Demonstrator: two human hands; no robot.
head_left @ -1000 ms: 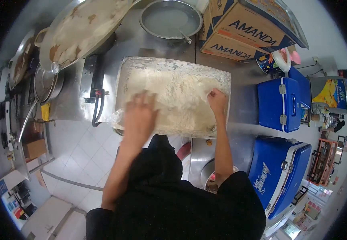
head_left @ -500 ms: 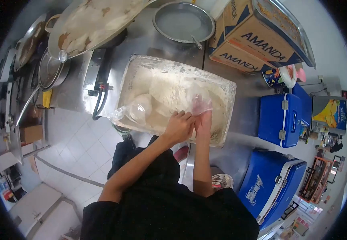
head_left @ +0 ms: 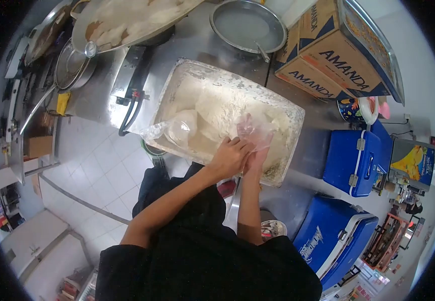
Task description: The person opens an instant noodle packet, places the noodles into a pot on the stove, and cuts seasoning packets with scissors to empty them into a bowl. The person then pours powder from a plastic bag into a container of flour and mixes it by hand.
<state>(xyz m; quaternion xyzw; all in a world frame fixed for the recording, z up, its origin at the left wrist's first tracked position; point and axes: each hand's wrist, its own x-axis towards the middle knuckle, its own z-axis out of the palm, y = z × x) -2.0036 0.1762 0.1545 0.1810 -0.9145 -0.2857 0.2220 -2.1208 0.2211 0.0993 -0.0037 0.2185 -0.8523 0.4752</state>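
My right hand (head_left: 257,143) is inside a clear plastic bag (head_left: 267,131), above a white powder-coated tub (head_left: 297,120). Its fingers look stretched out through the film. Close beside it, my left hand (head_left: 231,154) has its fingers closed on the bag's edge near the right wrist. Pale powder (head_left: 212,103), like flour, lies in the tub. At the tub's left side rests a second clear bag (head_left: 179,128) with something whitish in it, its loose end over the rim.
A large pan (head_left: 132,22) of whitish food stands at the upper left, near a strainer (head_left: 72,65). Behind the tub is a metal bowl (head_left: 247,27) with cloudy liquid and a handle. Cardboard boxes (head_left: 338,65) and blue coolers (head_left: 350,160) stand to the right.
The right hand has opened out inside the bag, and the film now spreads wider around it. My left hand keeps its hold on the edge. The whole view has shifted slightly.
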